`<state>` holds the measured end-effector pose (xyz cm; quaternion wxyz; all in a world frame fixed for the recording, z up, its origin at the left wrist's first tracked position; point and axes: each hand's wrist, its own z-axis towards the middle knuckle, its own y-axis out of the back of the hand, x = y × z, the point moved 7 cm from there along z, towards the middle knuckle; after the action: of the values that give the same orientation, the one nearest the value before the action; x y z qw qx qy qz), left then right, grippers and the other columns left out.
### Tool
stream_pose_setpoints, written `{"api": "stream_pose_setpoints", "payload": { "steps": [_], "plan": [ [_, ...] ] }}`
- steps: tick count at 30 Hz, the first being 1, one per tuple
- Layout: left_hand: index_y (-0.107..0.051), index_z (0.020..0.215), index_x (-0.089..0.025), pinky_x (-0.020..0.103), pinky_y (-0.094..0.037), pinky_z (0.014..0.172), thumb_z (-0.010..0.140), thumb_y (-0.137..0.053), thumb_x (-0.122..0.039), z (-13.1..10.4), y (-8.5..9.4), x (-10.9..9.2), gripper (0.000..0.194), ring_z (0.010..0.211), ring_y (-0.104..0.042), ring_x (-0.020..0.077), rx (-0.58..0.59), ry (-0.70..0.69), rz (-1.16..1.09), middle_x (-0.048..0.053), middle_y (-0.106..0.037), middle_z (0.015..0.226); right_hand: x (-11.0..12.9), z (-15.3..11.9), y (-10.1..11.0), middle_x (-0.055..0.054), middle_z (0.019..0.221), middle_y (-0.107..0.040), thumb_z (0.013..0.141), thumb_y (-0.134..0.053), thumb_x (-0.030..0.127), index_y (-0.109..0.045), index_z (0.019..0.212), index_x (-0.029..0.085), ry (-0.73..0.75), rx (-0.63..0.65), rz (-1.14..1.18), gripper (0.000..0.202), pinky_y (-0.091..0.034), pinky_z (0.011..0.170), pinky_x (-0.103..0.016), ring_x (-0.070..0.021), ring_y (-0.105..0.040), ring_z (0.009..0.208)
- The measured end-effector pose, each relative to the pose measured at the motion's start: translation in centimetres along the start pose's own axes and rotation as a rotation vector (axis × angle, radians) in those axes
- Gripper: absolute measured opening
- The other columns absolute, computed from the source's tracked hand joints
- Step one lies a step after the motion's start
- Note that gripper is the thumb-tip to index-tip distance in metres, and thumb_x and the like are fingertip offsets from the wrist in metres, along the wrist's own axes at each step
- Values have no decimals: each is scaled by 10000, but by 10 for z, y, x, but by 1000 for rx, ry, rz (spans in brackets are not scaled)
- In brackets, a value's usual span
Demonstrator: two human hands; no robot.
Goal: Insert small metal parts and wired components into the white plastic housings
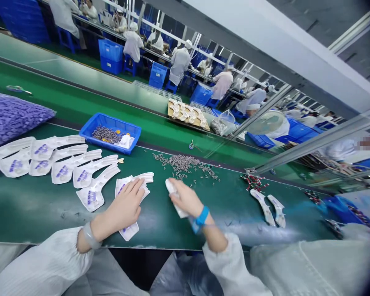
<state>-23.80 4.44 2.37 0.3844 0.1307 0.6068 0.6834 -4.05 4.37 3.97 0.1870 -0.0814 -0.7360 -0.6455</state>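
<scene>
My left hand (123, 207) lies over white curved plastic shells (130, 232) with purple pieces in them, its fingers stretched flat across and hiding their middle. My right hand (186, 197), slightly blurred, has its fingers closed around a white plastic shell (171, 187) just above the green table. Left of my left hand, several similar white shells (91, 196) with purple pieces lie overlapping in a row. Beyond my right hand spreads a pile of small metal screws (181, 163).
A blue bin (134, 139) with small metal parts stands behind the row. A bag of purple pieces (12, 117) lies far left. Two white shells (263, 205) and red-black parts (253, 183) lie right, near a person's sleeve (314, 263). Across the green belt sits a tray (188, 119).
</scene>
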Motion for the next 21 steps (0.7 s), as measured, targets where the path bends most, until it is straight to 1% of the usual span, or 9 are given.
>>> {"api": "stream_pose_setpoints", "payload": {
  "steps": [4,6,8,10,11,13,16,18,21],
  "plan": [
    [-555,1261,-109,521,-211,1199,677,-438,-22,6,-7,-25,601,1449,-330,278,116,-185,-47,166,-424,1524,-54,28,58,-112,1169,-679,787,-652,252,-499,1350,182,-180,-291,298,587,-509,863,-383,-255,-661,1000],
    [-564,1258,-154,492,-198,1211,666,-418,12,9,-5,-39,632,1435,-366,225,182,-355,-116,117,-453,1515,-70,18,77,-82,1024,-709,740,-710,304,-509,1293,183,-237,-440,556,601,-537,755,-361,-232,-683,855],
    [-624,1155,-222,458,-199,1219,676,-402,41,10,3,-51,590,1421,-392,184,248,-543,-195,35,-507,1482,-79,-4,79,-41,881,-702,679,-772,365,-490,1256,185,-320,-551,777,667,-537,610,-318,-205,-669,701],
    [-675,967,-265,444,-203,1223,687,-390,69,9,10,-61,521,1419,-394,172,296,-660,-239,-47,-552,1439,-85,-34,69,3,781,-665,619,-824,398,-453,1268,193,-417,-649,916,775,-504,488,-275,-180,-629,595],
    [-682,903,-269,447,-213,1221,694,-386,79,9,12,-65,502,1416,-400,178,298,-661,-240,-68,-563,1424,-87,-49,62,18,765,-647,601,-839,402,-437,1284,201,-457,-711,964,818,-498,457,-264,-174,-619,581],
    [-691,946,-259,486,-253,1202,739,-396,77,10,9,-70,492,1396,-430,219,229,-533,-188,-37,-561,1430,-93,-80,46,29,794,-627,592,-850,405,-438,1275,222,-516,-865,1058,818,-539,478,-274,-175,-635,635],
    [-627,1208,-229,582,-320,1136,886,-473,-56,-1,-3,-75,397,1376,-440,323,46,-255,-69,80,-540,1446,-103,-117,16,25,872,-622,619,-834,440,-500,1123,230,-604,-1059,1167,640,-608,606,-334,-183,-663,762],
    [-581,1283,-230,603,-332,1118,932,-519,-158,-12,-14,-81,364,1392,-403,360,-1,-241,-54,90,-518,1464,-108,-133,-2,19,817,-628,633,-819,477,-545,975,201,-668,-1057,1137,517,-597,614,-329,-175,-653,728],
    [-596,1259,-240,556,-324,1150,951,-489,-144,-15,-22,-81,341,1405,-395,317,42,-400,-140,40,-532,1458,-105,-146,-16,6,665,-605,654,-796,503,-586,786,169,-703,-936,914,416,-542,573,-301,-159,-602,613]
  ]
}}
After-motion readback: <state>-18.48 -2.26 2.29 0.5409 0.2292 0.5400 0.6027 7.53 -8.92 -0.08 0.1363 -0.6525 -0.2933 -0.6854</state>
